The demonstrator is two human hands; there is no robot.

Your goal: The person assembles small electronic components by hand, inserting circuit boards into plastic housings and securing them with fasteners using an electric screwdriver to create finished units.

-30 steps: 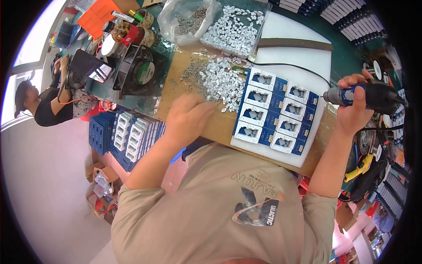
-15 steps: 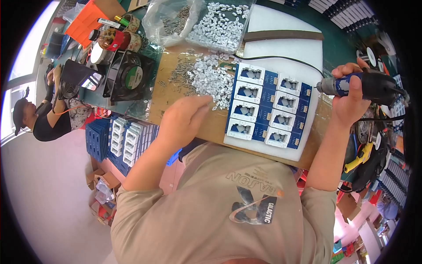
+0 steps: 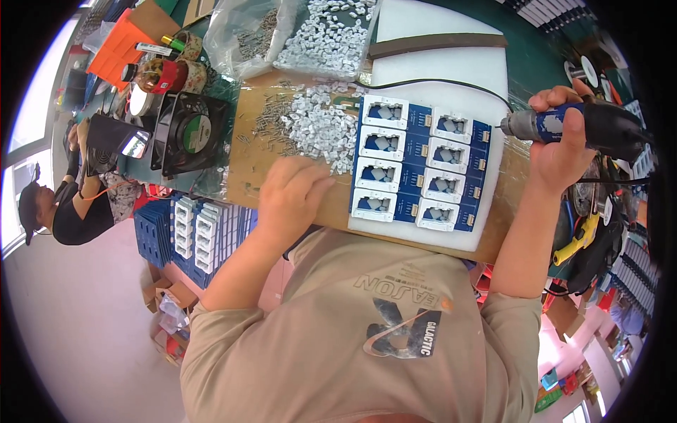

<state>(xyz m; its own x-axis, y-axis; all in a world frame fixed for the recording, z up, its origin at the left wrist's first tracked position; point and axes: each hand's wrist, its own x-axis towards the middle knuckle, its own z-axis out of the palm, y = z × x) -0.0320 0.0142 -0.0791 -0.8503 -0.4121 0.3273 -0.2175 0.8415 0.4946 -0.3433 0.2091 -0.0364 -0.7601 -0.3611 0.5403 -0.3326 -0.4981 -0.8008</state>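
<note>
My right hand (image 3: 562, 141) grips a blue-and-black electric screwdriver (image 3: 546, 125) with a metal nose, held sideways at the right edge of a blue circuit board panel (image 3: 415, 155). White plastic frames (image 3: 381, 143) stand on that panel in two columns, with grey pieces showing in their openings. My left hand (image 3: 293, 196) is on the brown work board, fingers curled, just below a heap of small white plastic parts (image 3: 324, 123). Its fingertips are partly hidden, and whatever they may hold does not show. Loose screws (image 3: 264, 123) lie left of the heap.
White foam (image 3: 451, 236) lies under the panel. Behind are a bag of screws (image 3: 257, 39), a tray of white parts (image 3: 328, 42), a dark bar (image 3: 437, 45) and a black cable (image 3: 437, 81). A fan (image 3: 190, 134) stands left; another person (image 3: 77, 201) sits beyond.
The whole view has shifted, so the bench appears further left and slightly higher. My left hand's fingers have curled in more below the heap. My right hand still holds the screwdriver beside the panel.
</note>
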